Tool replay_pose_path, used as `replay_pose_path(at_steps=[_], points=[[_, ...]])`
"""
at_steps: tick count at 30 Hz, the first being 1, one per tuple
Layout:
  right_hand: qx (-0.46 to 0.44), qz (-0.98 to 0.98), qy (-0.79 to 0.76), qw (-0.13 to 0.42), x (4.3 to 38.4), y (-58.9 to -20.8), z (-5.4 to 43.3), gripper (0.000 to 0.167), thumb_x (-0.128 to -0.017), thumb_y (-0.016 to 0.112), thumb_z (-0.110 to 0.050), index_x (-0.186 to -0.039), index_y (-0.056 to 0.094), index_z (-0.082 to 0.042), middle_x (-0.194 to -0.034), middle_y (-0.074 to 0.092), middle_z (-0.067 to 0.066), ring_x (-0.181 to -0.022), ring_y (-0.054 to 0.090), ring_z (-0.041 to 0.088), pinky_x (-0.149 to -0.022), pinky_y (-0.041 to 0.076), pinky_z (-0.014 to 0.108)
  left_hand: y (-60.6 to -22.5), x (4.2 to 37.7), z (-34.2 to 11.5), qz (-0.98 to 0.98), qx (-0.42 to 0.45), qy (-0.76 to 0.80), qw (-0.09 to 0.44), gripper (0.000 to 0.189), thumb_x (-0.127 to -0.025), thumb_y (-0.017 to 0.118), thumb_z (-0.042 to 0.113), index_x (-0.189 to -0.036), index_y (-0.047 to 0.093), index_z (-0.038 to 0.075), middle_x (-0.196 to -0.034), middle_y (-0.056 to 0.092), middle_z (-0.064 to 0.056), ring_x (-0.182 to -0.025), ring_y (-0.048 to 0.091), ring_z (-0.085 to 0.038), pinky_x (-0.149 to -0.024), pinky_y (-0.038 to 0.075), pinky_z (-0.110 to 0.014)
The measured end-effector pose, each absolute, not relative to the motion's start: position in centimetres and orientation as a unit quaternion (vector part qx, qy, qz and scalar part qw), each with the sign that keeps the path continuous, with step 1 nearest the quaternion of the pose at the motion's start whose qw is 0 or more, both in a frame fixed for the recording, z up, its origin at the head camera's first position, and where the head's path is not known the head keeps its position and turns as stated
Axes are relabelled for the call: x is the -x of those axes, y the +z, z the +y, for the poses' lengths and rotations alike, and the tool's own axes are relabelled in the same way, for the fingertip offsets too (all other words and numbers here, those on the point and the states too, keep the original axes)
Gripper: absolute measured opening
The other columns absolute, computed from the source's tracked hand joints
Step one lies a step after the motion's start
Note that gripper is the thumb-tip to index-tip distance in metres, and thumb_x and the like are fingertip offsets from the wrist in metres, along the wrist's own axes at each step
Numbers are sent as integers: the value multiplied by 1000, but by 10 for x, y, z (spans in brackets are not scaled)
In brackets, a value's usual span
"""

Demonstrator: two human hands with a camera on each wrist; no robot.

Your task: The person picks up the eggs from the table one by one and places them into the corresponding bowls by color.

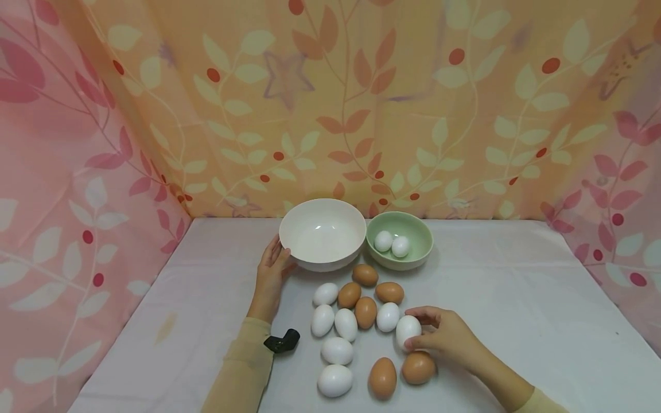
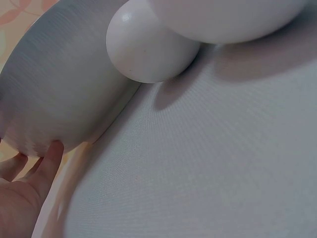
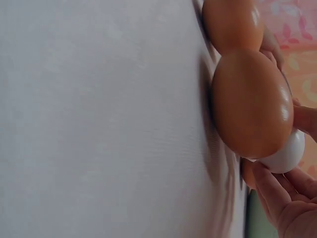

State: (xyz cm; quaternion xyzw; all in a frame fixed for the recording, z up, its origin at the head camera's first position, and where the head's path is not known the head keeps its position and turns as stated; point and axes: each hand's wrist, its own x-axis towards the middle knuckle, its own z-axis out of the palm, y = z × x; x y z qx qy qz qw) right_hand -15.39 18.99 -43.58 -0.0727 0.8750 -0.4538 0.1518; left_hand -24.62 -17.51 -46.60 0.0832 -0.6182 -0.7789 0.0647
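Observation:
My left hand (image 1: 271, 269) rests against the left side of a large white bowl (image 1: 322, 265), thumb towards the front. In the left wrist view, its fingertips touch the outer wall of the bowl (image 2: 64, 84). My right hand (image 1: 446, 335) pinches a white egg (image 1: 408, 331) between thumb and fingers, among the loose eggs on the table. In the right wrist view, a brown egg (image 3: 252, 104) partly hides this white egg (image 3: 287, 153). Another white egg (image 1: 388, 317) lies just left of the held one. A brown egg (image 1: 419, 367) sits just below it.
A green bowl (image 1: 400, 265) holding two small white balls (image 1: 383, 241) stands beside the large bowl. Several white eggs (image 1: 337, 350) and brown eggs (image 1: 365, 312) lie in front of the bowls on the white cloth (image 1: 516, 287). Patterned curtains (image 1: 330, 115) enclose the table.

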Motion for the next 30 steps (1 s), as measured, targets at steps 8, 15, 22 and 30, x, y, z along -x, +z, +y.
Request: replay_pose_path(at_steps=[8, 15, 22, 30], points=[[84, 863, -475, 151, 165, -416, 189, 59, -72, 88, -30, -123, 68, -10, -116, 72, 3, -123, 61, 27, -92, 51, 31, -468, 248, -178, -617, -78, -780, 65, 63, -100, 60, 31, -156, 31, 25, -164, 27, 2, -146, 36, -12, -113, 43, -42], [84, 853, -492, 152, 180, -401, 191, 60, -76, 86, -30, -128, 64, -8, -122, 70, 8, -125, 58, 28, -88, 53, 25, -466, 246, -176, -614, -79, -783, 63, 64, -100, 60, 30, -156, 31, 24, -164, 28, 2, -144, 37, -12, -112, 44, -42], [76, 855, -495, 137, 199, -393, 189, 61, -78, 85, -31, -130, 63, -8, -124, 69, 11, -122, 60, 27, -88, 53, 29, -466, 246, -176, -618, -77, -780, 63, 66, -99, 62, 33, -156, 31, 24, -164, 28, 2, -143, 39, -12, -111, 45, -40], [62, 861, -489, 125, 220, -383, 190, 63, -79, 83, -35, -131, 62, -6, -124, 69, 13, -118, 61, 25, -95, 54, 36, -467, 246, -175, -612, -77, -784, 68, 64, -99, 62, 31, -155, 33, 24, -164, 28, 1, -144, 39, -15, -112, 44, -44]])
